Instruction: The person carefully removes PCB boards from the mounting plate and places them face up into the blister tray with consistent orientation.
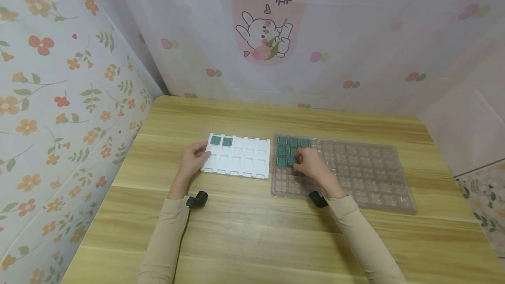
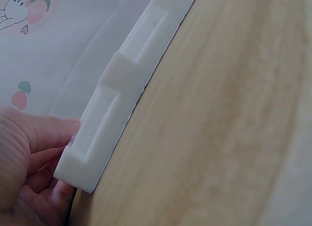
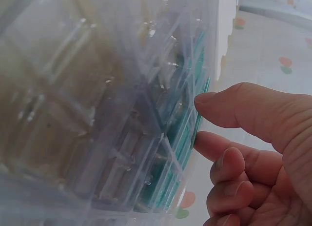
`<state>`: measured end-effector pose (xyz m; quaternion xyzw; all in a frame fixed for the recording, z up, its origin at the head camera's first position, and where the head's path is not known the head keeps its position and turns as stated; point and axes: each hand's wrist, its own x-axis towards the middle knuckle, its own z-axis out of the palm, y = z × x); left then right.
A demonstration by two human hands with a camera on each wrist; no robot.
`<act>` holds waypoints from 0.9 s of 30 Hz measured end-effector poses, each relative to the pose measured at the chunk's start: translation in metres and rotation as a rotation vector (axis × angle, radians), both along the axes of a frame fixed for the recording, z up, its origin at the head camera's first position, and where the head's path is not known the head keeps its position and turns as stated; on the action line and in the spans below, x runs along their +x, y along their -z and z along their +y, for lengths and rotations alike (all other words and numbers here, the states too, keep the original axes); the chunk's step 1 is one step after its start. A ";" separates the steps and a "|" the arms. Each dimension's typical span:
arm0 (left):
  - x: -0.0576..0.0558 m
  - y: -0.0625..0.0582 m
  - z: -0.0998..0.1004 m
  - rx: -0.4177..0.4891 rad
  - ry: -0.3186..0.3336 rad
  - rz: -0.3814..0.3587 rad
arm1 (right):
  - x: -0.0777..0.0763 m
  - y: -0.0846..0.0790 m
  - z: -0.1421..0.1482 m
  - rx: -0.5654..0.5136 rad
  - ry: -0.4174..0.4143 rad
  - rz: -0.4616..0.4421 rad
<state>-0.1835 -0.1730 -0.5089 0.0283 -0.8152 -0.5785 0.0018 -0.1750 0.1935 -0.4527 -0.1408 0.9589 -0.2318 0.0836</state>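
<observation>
My left hand (image 1: 192, 160) holds the left edge of a white compartment tray (image 1: 236, 165), thumb on its rim, in the head view. Two small green circuit boards (image 1: 215, 140) lie in that tray's back-left pockets. Over the left part of a clear plastic blister tray (image 1: 364, 161), my right hand (image 1: 313, 163) pinches a green square board (image 3: 197, 124) between thumb and index finger. In the right wrist view this board stands edge-on, right at the tray's surface. Other green boards (image 1: 282, 150) sit in the pockets around it; the hand partly hides some.
Both trays lie on a wood-grain table (image 1: 236, 231). A printed curtain (image 1: 355, 34) hangs behind it, and a floral one (image 1: 59, 100) to the left. Black wrist cameras (image 1: 198, 199) are strapped at both sleeves.
</observation>
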 end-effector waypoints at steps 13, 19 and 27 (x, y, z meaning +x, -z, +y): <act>0.000 0.000 -0.001 -0.006 0.001 0.011 | 0.001 0.004 0.003 0.037 -0.001 0.003; 0.000 0.001 -0.001 -0.002 -0.004 0.010 | 0.001 0.003 0.002 0.046 -0.001 -0.005; 0.007 -0.016 0.004 -0.006 0.015 0.013 | 0.002 0.003 0.002 0.037 0.017 -0.048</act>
